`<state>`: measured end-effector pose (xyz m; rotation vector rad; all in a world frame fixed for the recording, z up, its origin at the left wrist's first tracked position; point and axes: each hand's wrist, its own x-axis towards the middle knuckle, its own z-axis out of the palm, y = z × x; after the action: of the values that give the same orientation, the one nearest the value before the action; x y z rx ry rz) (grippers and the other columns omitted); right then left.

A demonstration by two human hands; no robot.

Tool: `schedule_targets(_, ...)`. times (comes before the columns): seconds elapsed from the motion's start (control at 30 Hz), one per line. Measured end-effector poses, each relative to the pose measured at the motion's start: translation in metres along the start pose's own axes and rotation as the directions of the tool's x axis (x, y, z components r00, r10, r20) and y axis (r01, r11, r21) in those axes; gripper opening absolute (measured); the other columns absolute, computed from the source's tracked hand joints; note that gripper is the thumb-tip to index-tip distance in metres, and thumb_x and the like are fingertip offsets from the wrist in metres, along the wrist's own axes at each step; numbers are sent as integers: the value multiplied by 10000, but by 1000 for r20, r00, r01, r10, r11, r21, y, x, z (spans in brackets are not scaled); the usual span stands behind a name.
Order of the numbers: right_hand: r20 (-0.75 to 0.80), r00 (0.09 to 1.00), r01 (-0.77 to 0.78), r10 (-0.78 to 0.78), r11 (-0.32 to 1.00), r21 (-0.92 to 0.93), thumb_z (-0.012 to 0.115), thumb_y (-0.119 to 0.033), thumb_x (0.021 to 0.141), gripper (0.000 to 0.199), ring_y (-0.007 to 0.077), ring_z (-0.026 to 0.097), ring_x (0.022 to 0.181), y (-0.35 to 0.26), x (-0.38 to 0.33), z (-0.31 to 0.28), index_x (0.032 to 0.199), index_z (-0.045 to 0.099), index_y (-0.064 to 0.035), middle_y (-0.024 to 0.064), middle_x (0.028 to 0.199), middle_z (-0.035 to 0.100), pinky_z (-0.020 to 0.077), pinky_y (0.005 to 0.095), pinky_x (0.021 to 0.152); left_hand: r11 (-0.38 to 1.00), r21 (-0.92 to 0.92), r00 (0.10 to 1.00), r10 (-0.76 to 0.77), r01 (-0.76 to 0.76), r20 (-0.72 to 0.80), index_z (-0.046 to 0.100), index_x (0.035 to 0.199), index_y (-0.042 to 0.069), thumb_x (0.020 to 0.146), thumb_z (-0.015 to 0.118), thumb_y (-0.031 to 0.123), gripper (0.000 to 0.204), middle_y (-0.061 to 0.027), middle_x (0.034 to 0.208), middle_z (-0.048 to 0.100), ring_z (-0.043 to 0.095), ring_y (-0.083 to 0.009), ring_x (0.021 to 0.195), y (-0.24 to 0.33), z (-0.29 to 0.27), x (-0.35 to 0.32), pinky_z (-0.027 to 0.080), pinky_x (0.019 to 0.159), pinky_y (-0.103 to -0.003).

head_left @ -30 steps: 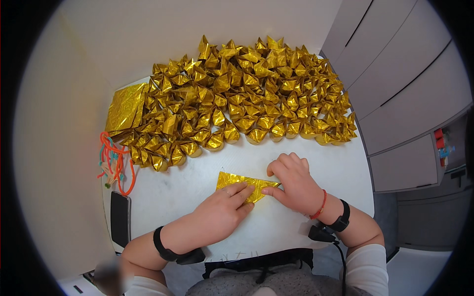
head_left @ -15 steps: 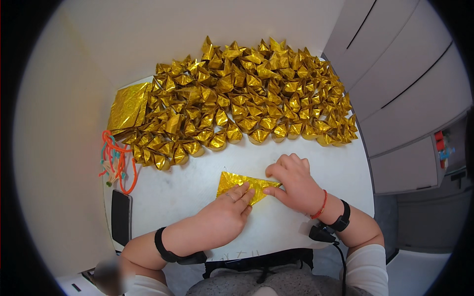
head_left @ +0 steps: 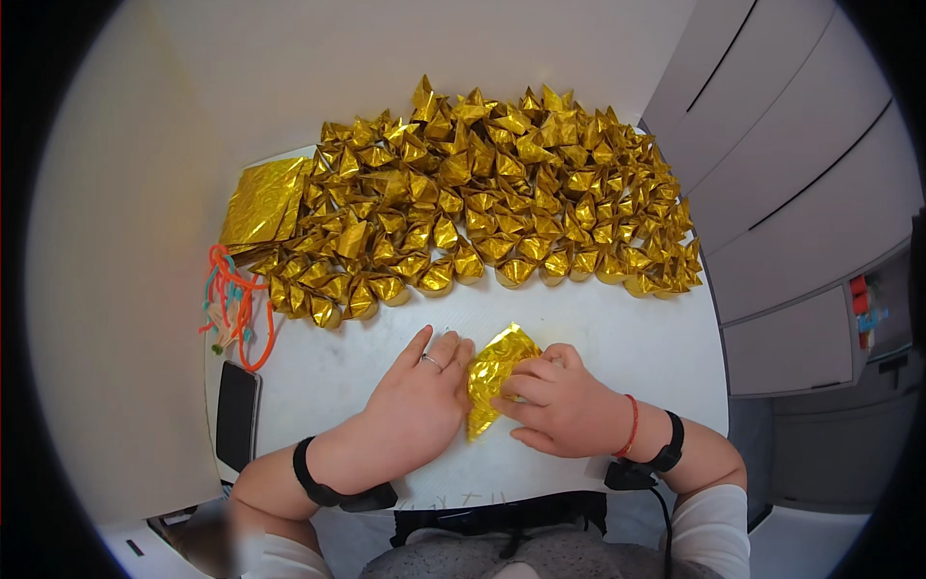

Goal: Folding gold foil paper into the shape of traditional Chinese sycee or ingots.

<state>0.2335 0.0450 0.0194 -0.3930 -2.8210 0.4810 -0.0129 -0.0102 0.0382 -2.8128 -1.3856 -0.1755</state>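
A piece of gold foil paper, partly folded into a pointed shape, lies on the white table between my hands. My left hand rests flat beside its left edge, with a ring on one finger. The fingers of my right hand press down on the paper's right side. Both wrists wear black bands; the right also has a red string.
A large heap of folded gold paper ingots fills the far half of the table. A stack of flat gold sheets lies at its left. Orange cords and a black phone sit by the left edge. Grey cabinets stand right.
The gold paper has turned from lying sideways to standing lengthwise away from me, now looking folded narrower. Both hands shifted with it and stay on it.
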Motion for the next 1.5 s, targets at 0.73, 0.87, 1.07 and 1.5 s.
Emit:
schedule_targets(0.73, -313, 841, -403, 442, 896, 185, 781, -182, 844, 150, 311, 555, 917, 33, 12, 13, 913, 678, -96, 83, 916, 598, 423, 431, 843, 877, -480, 997, -45, 6, -69, 658, 1087, 3, 794, 681, 10, 294, -155, 1080, 634, 621, -351, 972, 0, 31, 10, 529, 866, -429)
schedule_targets(0.87, -243, 811, -457, 532, 836, 303, 777, -174, 850, 126, 293, 562, 880, 36, 11, 13, 857, 668, -110, 56, 843, 605, 404, 425, 813, 886, -464, 999, -37, 14, -40, 645, 1160, 11, 802, 680, 28, 360, -154, 1152, 631, 625, -342, 990, 2, 29, 12, 531, 878, -418)
schedule_targets(1.07, -200, 795, -476, 572, 794, 379, 759, -138, 854, 104, 269, 589, 818, 42, 5, 11, 800, 677, -102, 37, 784, 645, 405, 402, 799, 901, -434, 999, -1, -21, -51, 630, 1255, 16, 846, 651, 63, 412, -161, 1314, 606, 635, -306, 1022, 5, 28, 11, 537, 902, -392)
schedule_targets(1.5, -15, 980, -177, 199, 902, 395, 678, -5, 854, 275, 246, 611, 949, 56, -14, -14, 1088, 709, -146, 31, 939, 666, 429, 401, 844, 923, -370, 994, 106, -110, -30, 664, 1306, 60, 852, 590, 100, 461, -238, 1484, 522, 580, -293, 1038, -2, 32, 9, 517, 963, -353)
